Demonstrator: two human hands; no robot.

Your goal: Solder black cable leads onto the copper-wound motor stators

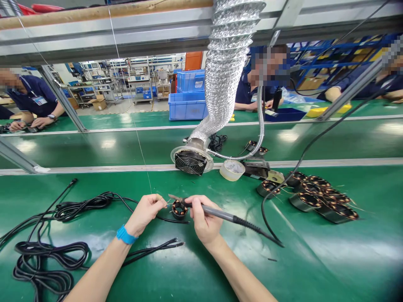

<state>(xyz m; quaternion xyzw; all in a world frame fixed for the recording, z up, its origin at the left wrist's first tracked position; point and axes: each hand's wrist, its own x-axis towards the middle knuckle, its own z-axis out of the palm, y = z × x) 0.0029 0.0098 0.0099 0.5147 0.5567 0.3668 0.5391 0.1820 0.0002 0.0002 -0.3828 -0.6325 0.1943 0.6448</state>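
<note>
My right hand (204,219) is shut on a black-handled soldering iron (220,213), whose thin tip points left, just above a small copper-wound motor stator (179,209). That stator stands on the green mat between my hands. My left hand (145,214) pinches a thin wire lead at the stator's upper left, and a blue wristband (126,235) circles that wrist. Black cables (64,212) lie coiled on the mat to the left, with stripped ends (179,243) near my hands. A group of similar stators (315,197) sits to the right, with fine wires sticking out.
A fume extractor with a round fan grille (190,162) on silver ducting (223,71) sits just ahead, beside a tape roll (232,170). A black cable (273,226) hangs down at right. Co-workers sit along the green benches beyond, near blue plastic bins (187,105).
</note>
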